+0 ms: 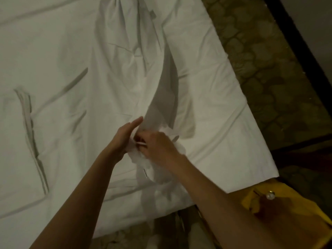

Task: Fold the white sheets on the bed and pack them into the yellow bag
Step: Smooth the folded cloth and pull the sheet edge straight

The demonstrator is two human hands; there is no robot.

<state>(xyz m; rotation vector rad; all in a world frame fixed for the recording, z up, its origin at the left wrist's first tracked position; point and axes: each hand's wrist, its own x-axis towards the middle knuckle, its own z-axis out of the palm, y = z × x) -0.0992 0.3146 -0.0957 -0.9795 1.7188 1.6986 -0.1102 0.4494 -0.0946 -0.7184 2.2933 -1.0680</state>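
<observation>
A white sheet [129, 56] lies crumpled lengthwise across the bed, its near end gathered and lifted between both hands. My left hand [124, 137] holds the bunched cloth from the left, fingers fairly straight along it. My right hand [158, 142] grips the bunched end, fingers curled into the fabric. More gathered sheet hangs below the hands. The yellow bag [294, 211] lies on the floor at the lower right, beside the bed's corner, partly hidden by my right forearm.
The bed [224, 108], covered in white, fills most of the view; its right edge runs diagonally. A folded white piece [10, 141] lies at the left. Patterned carpet [269, 69] borders the bed on the right, with a dark wall base beyond.
</observation>
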